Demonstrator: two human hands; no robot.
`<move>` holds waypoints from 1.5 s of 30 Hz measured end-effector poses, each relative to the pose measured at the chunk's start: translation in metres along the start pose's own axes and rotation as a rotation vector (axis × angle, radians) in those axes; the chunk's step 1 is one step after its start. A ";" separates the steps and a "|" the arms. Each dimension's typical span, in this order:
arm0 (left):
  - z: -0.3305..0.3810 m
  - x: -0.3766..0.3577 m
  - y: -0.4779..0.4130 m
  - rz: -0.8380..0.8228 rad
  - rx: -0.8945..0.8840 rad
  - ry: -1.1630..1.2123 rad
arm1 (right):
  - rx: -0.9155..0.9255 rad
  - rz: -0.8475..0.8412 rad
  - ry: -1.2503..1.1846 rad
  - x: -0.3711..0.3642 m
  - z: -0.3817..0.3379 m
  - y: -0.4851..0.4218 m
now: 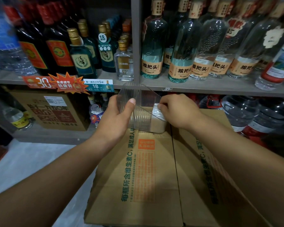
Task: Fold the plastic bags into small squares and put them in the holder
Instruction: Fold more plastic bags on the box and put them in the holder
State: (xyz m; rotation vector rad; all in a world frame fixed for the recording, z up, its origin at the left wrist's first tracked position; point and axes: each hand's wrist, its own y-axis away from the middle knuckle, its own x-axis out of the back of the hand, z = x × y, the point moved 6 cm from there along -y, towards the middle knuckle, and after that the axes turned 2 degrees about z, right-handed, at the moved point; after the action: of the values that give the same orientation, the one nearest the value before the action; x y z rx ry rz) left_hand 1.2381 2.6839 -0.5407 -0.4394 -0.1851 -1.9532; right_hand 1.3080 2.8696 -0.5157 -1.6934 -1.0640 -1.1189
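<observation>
At the centre of the frame, the left hand (116,115) is gripping the clear ribbed holder (138,102), fingers (131,101) curled round its side, over the cardboard box (154,169). The right hand (177,110) is pinching a folded plastic bag (156,110) in the holder's right end.

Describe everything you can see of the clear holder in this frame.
The holder is clear ribbed plastic with a slanted top edge, its base at the far end of a cardboard box. The left hand grips its left side, thumb across the front. The right hand pinches a folded whitish plastic bag inside its right part.
</observation>
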 end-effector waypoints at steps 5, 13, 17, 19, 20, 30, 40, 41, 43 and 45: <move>0.001 0.001 0.000 0.008 0.002 0.003 | 0.043 -0.073 -0.017 0.002 0.001 -0.004; 0.000 0.002 0.000 0.009 0.003 0.015 | 0.120 -0.006 0.067 0.009 -0.003 0.006; 0.001 0.002 0.001 0.008 -0.002 0.012 | 0.063 -0.279 -0.021 -0.002 -0.002 0.007; 0.001 0.001 0.000 0.013 -0.007 0.009 | 0.011 -0.411 -0.029 -0.005 -0.001 0.010; 0.001 0.001 0.000 0.016 -0.010 0.008 | -0.005 -0.458 -0.012 -0.006 -0.001 0.012; 0.003 0.001 0.001 0.028 -0.005 0.021 | 0.015 -0.347 0.126 -0.022 -0.004 0.008; 0.001 0.001 -0.001 0.021 -0.002 0.006 | 0.139 -0.123 0.168 -0.021 -0.012 0.025; 0.001 0.001 -0.001 0.021 0.002 0.002 | 0.148 -0.112 0.180 -0.021 -0.012 0.026; 0.001 0.001 -0.001 0.023 0.006 -0.005 | 0.158 -0.133 0.209 -0.022 -0.011 0.026; 0.001 0.000 0.000 0.024 0.004 -0.006 | 0.149 -0.184 0.236 -0.022 -0.009 0.023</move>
State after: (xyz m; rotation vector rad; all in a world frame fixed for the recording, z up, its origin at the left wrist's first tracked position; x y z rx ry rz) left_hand 1.2379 2.6840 -0.5394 -0.4434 -0.1864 -1.9276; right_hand 1.3221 2.8493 -0.5383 -1.3313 -1.1378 -1.2871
